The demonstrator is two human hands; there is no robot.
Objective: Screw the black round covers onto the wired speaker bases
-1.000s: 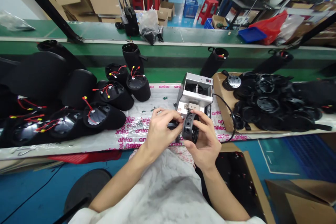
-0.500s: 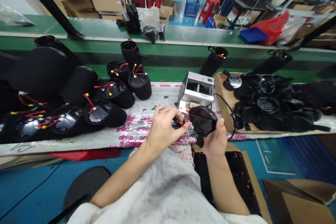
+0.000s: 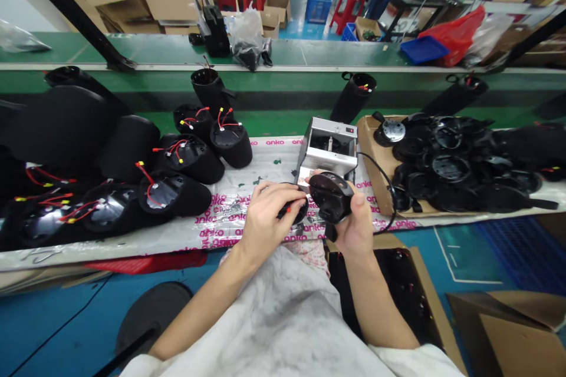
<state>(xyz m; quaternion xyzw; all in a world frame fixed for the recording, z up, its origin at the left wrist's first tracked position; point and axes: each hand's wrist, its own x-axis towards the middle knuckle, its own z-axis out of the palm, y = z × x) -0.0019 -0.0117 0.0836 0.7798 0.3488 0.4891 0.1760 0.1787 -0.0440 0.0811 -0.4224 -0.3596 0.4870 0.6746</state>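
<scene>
Round black plastic cap, a short black strap hanging from its near side, is held up over the near edge of the sheet-covered bench. The right hand grips it from the right, thumb at the rim and most of the fingers hidden behind it. Just to the left, the left hand has its fingers bent in toward the thumb, pinching a dark round part that is mostly covered by the hand; a small red bit shows between thumb and fingers.

Beyond the hands stands a silver machine with an open middle, a black cable curving from its right side. To its right, a shallow cardboard tray carries a heap of black caps, many with straps. On the left of the bench lie several black sleeves, red wires with yellow and white connectors sticking out of their ends. Below the bench on the near right, an open cardboard box contains more black pieces. On the far green bench rest a clear plastic bag, a blue tray and a red plastic bag.
</scene>
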